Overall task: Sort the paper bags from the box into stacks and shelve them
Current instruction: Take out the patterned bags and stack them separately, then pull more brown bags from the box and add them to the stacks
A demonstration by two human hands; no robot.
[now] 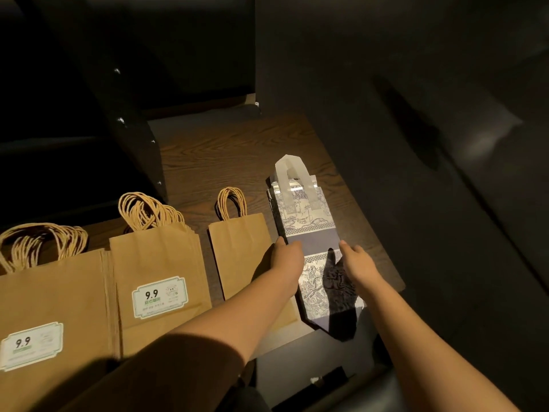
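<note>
A stack of narrow patterned grey-and-white bags (306,221) with white handles lies flat on the dark wooden shelf (214,156). My left hand (286,258) holds its left edge and my right hand (358,263) holds its right edge, fingers along the sides. To the left lie three stacks of brown paper bags: a plain one (237,251) beside the patterned stack, one with a 9.9 label (157,278), and a larger one with the same label (53,316) at the far left.
A dark wall (386,99) closes the shelf on the right. A black slanted upright with metal studs (124,120) stands at the back left. Bare wood shows behind the stacks. The shelf's front edge (297,340) runs below my forearms.
</note>
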